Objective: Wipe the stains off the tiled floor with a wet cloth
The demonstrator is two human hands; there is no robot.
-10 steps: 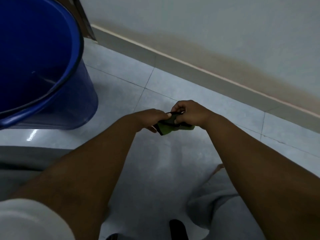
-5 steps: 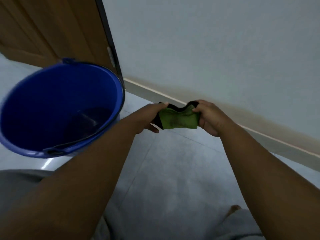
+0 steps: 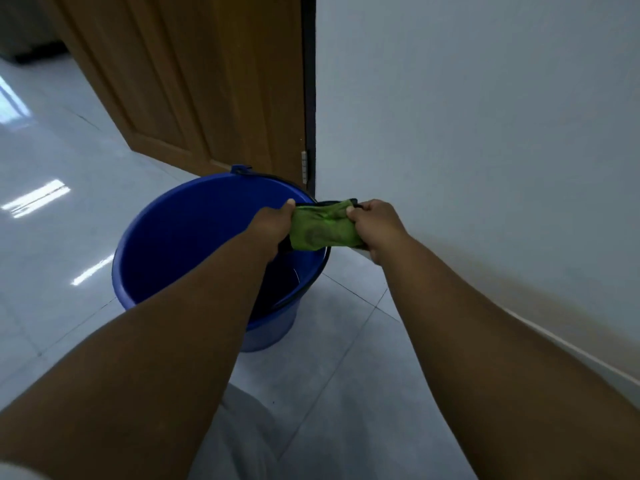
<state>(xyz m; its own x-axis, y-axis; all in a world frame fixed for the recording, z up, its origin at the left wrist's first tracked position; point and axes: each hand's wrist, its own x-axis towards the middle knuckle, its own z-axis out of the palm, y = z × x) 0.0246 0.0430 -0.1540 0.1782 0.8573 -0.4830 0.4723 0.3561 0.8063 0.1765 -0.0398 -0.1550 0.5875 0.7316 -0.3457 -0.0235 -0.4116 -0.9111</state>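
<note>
A green cloth [image 3: 320, 228] with a dark edge is stretched between both my hands, held over the right rim of a blue bucket [image 3: 180, 244]. My left hand [image 3: 273, 225] grips the cloth's left end and my right hand [image 3: 375, 225] grips its right end. The cloth shows a darker smudge in its middle. Pale grey floor tiles [image 3: 332, 348] lie below, with grout lines running under the bucket. The bucket's inside is dark and my left forearm covers part of it.
A brown wooden door [image 3: 207, 84] stands behind the bucket, its hinge by a dark frame [image 3: 309, 98]. A white wall [image 3: 485, 133] with a skirting strip [image 3: 588, 358] runs along the right. Glossy tiles [image 3: 41, 188] spread to the left. My grey-clothed knee [image 3: 242, 431] shows at the bottom.
The view has lifted from the floor by the skirting to the door and bucket. Both hands carried the cloth left and up to the bucket's rim and spread it out.
</note>
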